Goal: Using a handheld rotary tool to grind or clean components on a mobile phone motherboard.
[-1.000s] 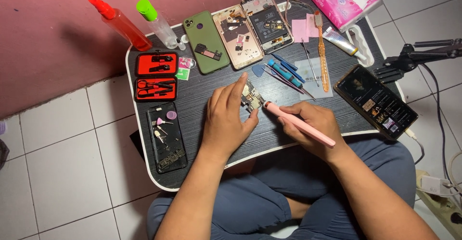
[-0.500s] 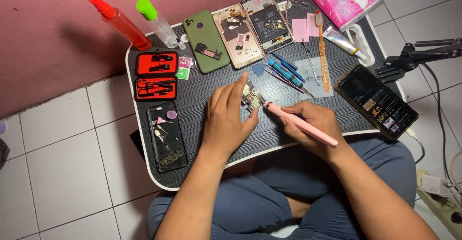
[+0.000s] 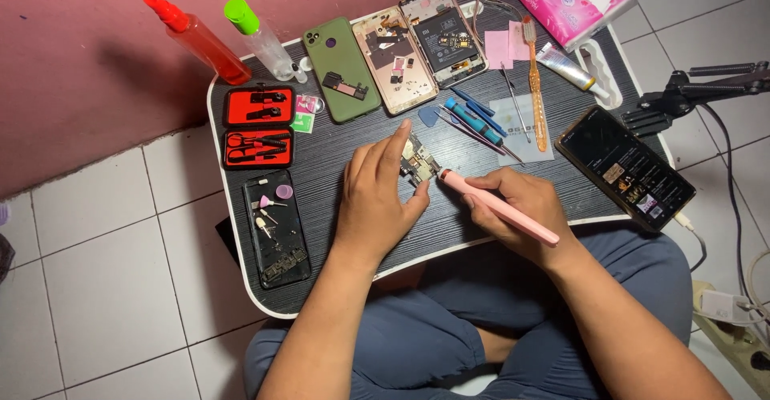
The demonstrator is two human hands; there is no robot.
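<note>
Near the left edge of the surface (image 3: 241, 280) lie two red tool cases (image 3: 258, 125) and a dark tray of small bits (image 3: 277, 227), none of them moved from a second ago. At the middle, your left hand (image 3: 377, 195) stays where it was, fingers pressed together and flat, pinning the small circuit board (image 3: 419, 159). Your right hand (image 3: 517, 211) keeps its closed grip on the pink pen-shaped tool (image 3: 497, 206), tip at the board's near edge. Nothing has shifted, so the work on the board looks steady and ongoing.
</note>
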